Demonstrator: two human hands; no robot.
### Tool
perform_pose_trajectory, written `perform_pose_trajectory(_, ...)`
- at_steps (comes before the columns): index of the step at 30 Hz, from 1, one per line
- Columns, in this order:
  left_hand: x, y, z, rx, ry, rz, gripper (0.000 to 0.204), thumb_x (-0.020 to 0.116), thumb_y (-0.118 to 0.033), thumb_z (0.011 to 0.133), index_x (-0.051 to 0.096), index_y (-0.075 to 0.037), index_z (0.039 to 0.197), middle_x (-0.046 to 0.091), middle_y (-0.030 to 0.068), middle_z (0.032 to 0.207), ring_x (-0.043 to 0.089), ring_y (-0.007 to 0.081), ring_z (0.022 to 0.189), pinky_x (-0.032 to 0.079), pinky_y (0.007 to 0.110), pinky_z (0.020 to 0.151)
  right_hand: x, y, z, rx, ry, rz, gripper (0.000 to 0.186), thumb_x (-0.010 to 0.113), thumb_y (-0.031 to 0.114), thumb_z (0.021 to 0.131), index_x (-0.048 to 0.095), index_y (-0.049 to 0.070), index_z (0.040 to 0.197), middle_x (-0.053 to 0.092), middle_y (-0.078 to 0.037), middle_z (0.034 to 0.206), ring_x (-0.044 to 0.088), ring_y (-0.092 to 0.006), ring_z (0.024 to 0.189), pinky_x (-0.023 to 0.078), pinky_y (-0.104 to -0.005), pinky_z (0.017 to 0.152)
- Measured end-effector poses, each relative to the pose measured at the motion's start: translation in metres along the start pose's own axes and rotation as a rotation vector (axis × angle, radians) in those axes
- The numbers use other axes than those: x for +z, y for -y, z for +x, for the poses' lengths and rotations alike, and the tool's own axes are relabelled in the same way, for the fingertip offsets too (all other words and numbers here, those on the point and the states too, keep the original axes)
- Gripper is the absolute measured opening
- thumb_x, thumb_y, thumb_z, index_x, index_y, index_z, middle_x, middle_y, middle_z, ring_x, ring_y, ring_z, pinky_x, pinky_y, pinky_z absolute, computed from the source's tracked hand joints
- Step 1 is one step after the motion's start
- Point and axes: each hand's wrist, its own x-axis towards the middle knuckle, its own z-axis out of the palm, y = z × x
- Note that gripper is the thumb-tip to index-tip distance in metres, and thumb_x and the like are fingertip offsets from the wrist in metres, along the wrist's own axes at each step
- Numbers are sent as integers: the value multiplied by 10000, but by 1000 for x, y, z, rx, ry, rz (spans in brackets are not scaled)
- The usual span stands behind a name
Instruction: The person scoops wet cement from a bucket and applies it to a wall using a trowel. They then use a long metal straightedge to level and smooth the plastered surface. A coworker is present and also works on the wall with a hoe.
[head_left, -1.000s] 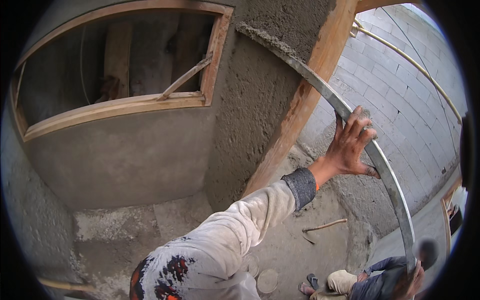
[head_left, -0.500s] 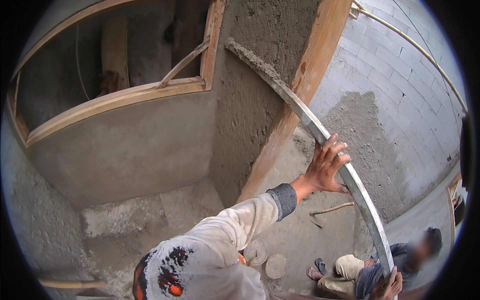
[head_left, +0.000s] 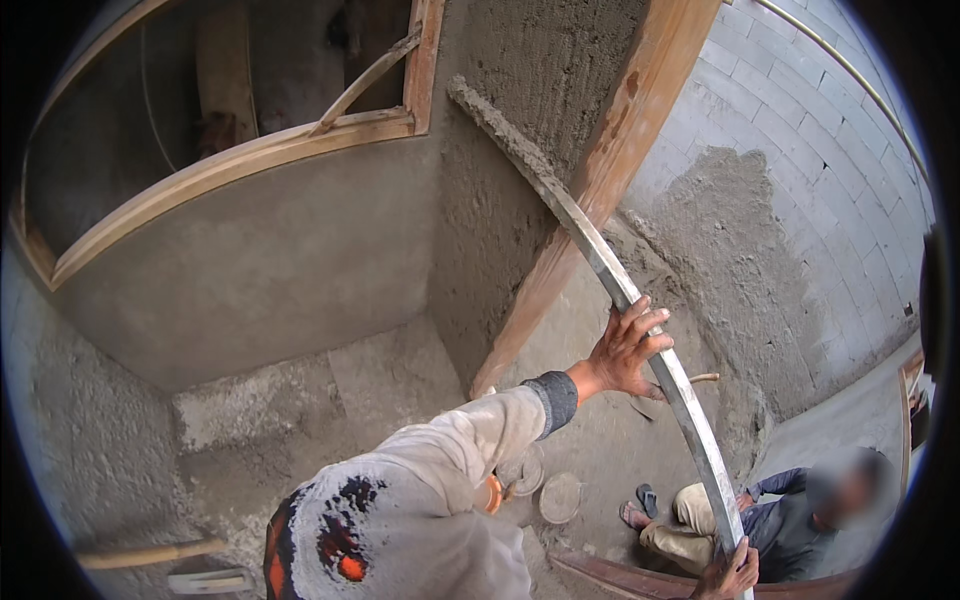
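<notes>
A long metal screed bar [head_left: 598,250] slants from the upper middle down to the lower right. Wet mortar clings along its far end, which lies against the rough plastered wall [head_left: 490,220]. Partway along, the bar crosses an upright wooden board [head_left: 610,150] at the wall's edge. My left hand [head_left: 628,350], reaching out of a dusty grey sleeve, is closed around the middle of the bar with fingers over its top. Low at the right, my right hand [head_left: 732,572] grips the near end; its arm is mostly hidden.
A co-worker [head_left: 800,510] sits below at the right, beside sandals [head_left: 647,500]. On the floor stand a mortar bucket [head_left: 560,497] and an orange container [head_left: 488,495]; a tool handle [head_left: 704,378] shows behind the bar. Wooden window frame [head_left: 250,155] at upper left, pole [head_left: 150,553] at lower left.
The near part of the bar has swung left with both my hands on it, my left hand also slightly lower. The far end stays at nearly the same place on the wall.
</notes>
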Motion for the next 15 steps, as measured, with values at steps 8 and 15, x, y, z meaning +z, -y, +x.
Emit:
perform_pose_trajectory(8,4,-8,-3,-462,-63,-82,730,466,-622,880,340,-109,1385,156,230,1506,63,404,1408,58,580,1106,18,9,-77,221,254,-44,415,581,184,876,565,88,1280,572,-153,1099,553,-358,997,377,-479,846)
perform_pose_trajectory(15,6,19,19,-1040,-661,-531,373,658,-335,896,455,-27,847,481,8,744,428,86,681,395,278,608,5,28,-34,286,311,-138,633,478,584,883,573,84,1259,573,-134,1172,540,-297,1078,390,-480,929)
